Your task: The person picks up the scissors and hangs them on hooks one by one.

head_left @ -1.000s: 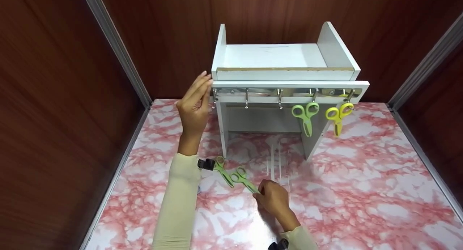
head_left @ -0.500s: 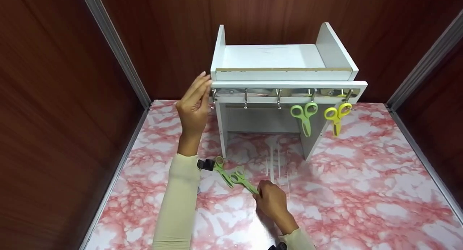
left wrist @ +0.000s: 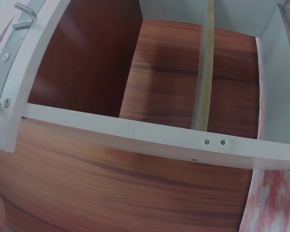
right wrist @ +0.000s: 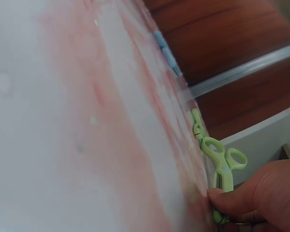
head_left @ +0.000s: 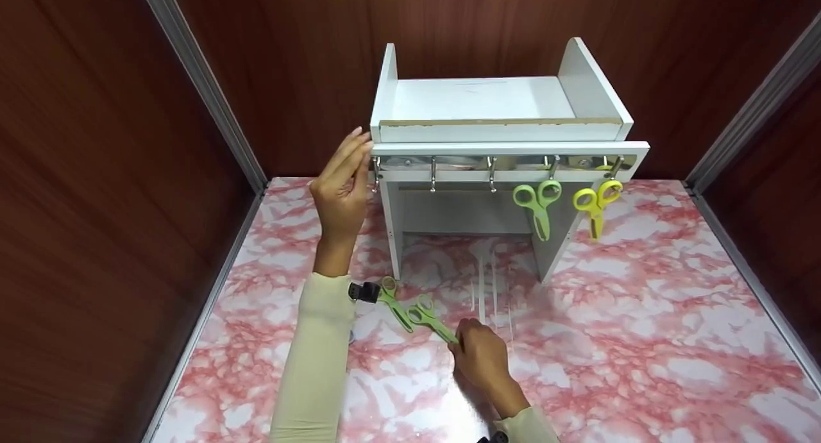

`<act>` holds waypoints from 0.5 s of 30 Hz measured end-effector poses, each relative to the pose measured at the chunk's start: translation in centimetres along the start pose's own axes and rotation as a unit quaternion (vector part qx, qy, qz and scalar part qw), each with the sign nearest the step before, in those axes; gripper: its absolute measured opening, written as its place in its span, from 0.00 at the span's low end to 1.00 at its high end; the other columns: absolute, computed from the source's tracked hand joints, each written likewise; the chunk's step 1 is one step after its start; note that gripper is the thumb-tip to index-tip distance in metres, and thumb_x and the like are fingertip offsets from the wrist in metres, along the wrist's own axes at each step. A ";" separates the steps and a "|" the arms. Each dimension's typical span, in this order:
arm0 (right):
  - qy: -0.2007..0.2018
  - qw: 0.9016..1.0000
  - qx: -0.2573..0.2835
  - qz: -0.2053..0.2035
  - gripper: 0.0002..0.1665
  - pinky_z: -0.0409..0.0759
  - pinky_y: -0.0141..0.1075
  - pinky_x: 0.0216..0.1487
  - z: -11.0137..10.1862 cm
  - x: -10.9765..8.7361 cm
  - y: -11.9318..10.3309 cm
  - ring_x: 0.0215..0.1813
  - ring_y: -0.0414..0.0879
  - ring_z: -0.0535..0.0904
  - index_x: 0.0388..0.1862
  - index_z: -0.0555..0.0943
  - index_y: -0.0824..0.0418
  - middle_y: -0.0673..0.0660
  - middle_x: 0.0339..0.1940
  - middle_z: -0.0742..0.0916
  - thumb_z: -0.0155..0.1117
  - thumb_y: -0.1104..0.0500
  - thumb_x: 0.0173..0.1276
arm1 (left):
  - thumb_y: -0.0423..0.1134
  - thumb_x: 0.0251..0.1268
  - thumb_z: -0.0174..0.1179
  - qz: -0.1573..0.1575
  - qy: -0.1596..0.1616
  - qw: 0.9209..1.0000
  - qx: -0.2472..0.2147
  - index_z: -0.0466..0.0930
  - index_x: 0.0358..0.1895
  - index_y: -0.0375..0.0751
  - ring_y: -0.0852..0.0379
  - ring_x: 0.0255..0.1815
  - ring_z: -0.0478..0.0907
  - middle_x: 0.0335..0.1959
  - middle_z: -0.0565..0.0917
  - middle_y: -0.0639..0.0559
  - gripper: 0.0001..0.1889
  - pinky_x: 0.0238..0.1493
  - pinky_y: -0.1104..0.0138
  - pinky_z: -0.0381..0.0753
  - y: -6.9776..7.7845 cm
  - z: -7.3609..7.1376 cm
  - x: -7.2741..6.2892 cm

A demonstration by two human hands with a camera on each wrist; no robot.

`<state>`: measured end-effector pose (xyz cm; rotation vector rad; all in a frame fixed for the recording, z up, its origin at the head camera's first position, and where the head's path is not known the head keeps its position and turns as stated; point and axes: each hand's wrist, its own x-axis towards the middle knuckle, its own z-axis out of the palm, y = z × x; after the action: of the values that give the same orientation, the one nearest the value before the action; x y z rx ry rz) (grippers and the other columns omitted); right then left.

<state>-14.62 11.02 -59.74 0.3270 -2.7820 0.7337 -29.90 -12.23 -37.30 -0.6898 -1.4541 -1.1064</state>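
Low on the table, my right hand [head_left: 481, 356] pinches a pair of green scissors [head_left: 431, 319] by the blade end, handle loops pointing away. The right wrist view shows thumb and fingers on the blades of these scissors [right wrist: 222, 162]. Beside them lies a second green pair [head_left: 396, 305], partly behind the left wrist camera. My left hand [head_left: 342, 193] is raised, with extended fingers touching the left end of the white shelf's hook rail [head_left: 462, 164]. Another green pair [head_left: 541, 209] and a yellow pair [head_left: 596, 207] hang from the two rightmost hooks.
The white shelf unit [head_left: 580, 77] stands on the red-and-white marbled table [head_left: 673, 340], with three bare hooks on the left. Dark wooden walls [head_left: 481, 20] enclose the back and sides. A light blue object [right wrist: 167, 53] lies on the table in the right wrist view.
Both hands keep nearly the same place and hold. The head view has shifted slightly, and the shelf appears a little further left.
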 end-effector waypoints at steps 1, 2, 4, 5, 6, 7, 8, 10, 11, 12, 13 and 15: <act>0.003 1.000 0.000 -0.001 0.21 0.75 0.43 0.21 0.0 0.0 0.0 0.23 0.48 0.76 0.23 0.71 0.54 0.48 0.22 0.75 0.80 0.61 0.56 | 0.20 0.61 0.67 0.001 0.001 1.000 0.000 0.89 0.44 0.31 0.42 0.57 0.83 0.50 0.88 0.42 0.10 0.60 0.58 0.83 0.0 0.1 0.1; 0.007 1.000 0.001 -0.002 0.21 0.75 0.43 0.21 0.0 -0.1 0.0 0.24 0.49 0.75 0.23 0.71 0.54 0.48 0.22 0.75 0.80 0.61 0.56 | 0.20 0.61 0.67 0.002 0.002 1.000 -0.001 0.89 0.44 0.31 0.42 0.57 0.83 0.49 0.88 0.41 0.10 0.60 0.58 0.82 0.0 0.1 0.1; 0.013 1.000 0.006 -0.005 0.21 0.74 0.42 0.21 0.1 -0.1 0.1 0.24 0.49 0.75 0.24 0.71 0.54 0.48 0.22 0.74 0.80 0.61 0.57 | 0.19 0.60 0.67 0.004 0.004 1.000 -0.003 0.89 0.44 0.30 0.41 0.57 0.83 0.49 0.88 0.41 0.10 0.61 0.57 0.82 0.1 0.3 0.2; 0.015 1.000 0.008 -0.006 0.21 0.73 0.42 0.21 0.1 -0.2 0.1 0.24 0.49 0.75 0.24 0.71 0.54 0.48 0.22 0.74 0.79 0.61 0.57 | 0.19 0.60 0.67 0.004 0.005 1.000 -0.003 0.89 0.43 0.30 0.41 0.57 0.83 0.49 0.88 0.41 0.10 0.61 0.57 0.82 0.1 0.3 0.3; 0.019 1.000 0.009 -0.006 0.21 0.73 0.42 0.21 0.1 -0.2 0.1 0.24 0.49 0.75 0.24 0.71 0.54 0.48 0.22 0.74 0.79 0.61 0.57 | 0.19 0.60 0.67 0.004 0.004 1.000 -0.003 0.89 0.43 0.30 0.41 0.57 0.83 0.49 0.88 0.40 0.10 0.61 0.57 0.82 0.1 0.4 0.3; 0.021 1.000 0.012 -0.007 0.22 0.73 0.41 0.21 0.1 -0.2 0.1 0.24 0.48 0.75 0.24 0.71 0.54 0.47 0.22 0.74 0.79 0.62 0.57 | 0.19 0.60 0.67 0.004 0.003 1.000 -0.004 0.89 0.43 0.30 0.41 0.57 0.83 0.49 0.88 0.40 0.10 0.61 0.57 0.82 0.1 0.4 0.3; 0.023 1.000 0.014 -0.007 0.22 0.73 0.41 0.21 0.1 -0.3 0.2 0.24 0.48 0.75 0.24 0.71 0.54 0.47 0.22 0.74 0.80 0.62 0.57 | 0.19 0.61 0.67 0.003 0.001 1.000 -0.004 0.89 0.44 0.30 0.41 0.57 0.83 0.49 0.88 0.40 0.10 0.61 0.57 0.82 0.1 0.5 0.4; 0.026 1.000 0.014 -0.009 0.22 0.73 0.41 0.21 0.1 -0.3 0.2 0.24 0.48 0.75 0.23 0.71 0.54 0.48 0.22 0.74 0.80 0.62 0.56 | 0.20 0.61 0.67 0.002 -0.001 1.000 -0.003 0.89 0.44 0.30 0.41 0.57 0.83 0.49 0.88 0.40 0.10 0.61 0.57 0.82 0.2 0.4 0.3; 0.027 0.999 0.014 -0.011 0.22 0.73 0.41 0.21 0.1 -0.4 0.2 0.24 0.48 0.76 0.23 0.71 0.54 0.48 0.22 0.74 0.80 0.62 0.56 | 0.20 0.61 0.66 0.001 -0.001 1.000 -0.003 0.89 0.44 0.30 0.41 0.57 0.83 0.49 0.88 0.40 0.10 0.61 0.57 0.82 0.2 0.4 0.3; 0.029 0.999 0.014 -0.013 0.22 0.73 0.41 0.21 0.1 -0.5 0.3 0.24 0.49 0.76 0.23 0.71 0.54 0.48 0.22 0.74 0.80 0.62 0.56 | 0.20 0.61 0.66 0.001 -0.001 1.000 -0.002 0.89 0.44 0.31 0.41 0.57 0.83 0.50 0.88 0.40 0.10 0.61 0.57 0.82 0.2 0.3 0.3; 0.029 0.999 0.015 -0.014 0.22 0.73 0.41 0.21 0.1 -0.5 0.3 0.24 0.49 0.77 0.24 0.71 0.54 0.48 0.22 0.74 0.80 0.62 0.55 | 0.20 0.61 0.66 0.000 -0.001 1.000 -0.003 0.89 0.44 0.31 0.41 0.57 0.83 0.50 0.88 0.40 0.10 0.60 0.57 0.82 0.2 0.2 0.2; 0.029 0.999 0.019 -0.015 0.21 0.74 0.41 0.21 0.1 -0.7 0.4 0.25 0.48 0.77 0.24 0.72 0.54 0.47 0.22 0.74 0.80 0.62 0.55 | 0.19 0.62 0.66 -0.001 0.000 1.000 -0.003 0.89 0.45 0.31 0.41 0.57 0.83 0.50 0.88 0.41 0.11 0.60 0.57 0.83 0.3 0.0 0.0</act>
<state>-14.10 11.42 -60.20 0.3493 -2.7049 0.7774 -29.69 -12.10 -37.20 -0.6920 -1.4531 -1.1128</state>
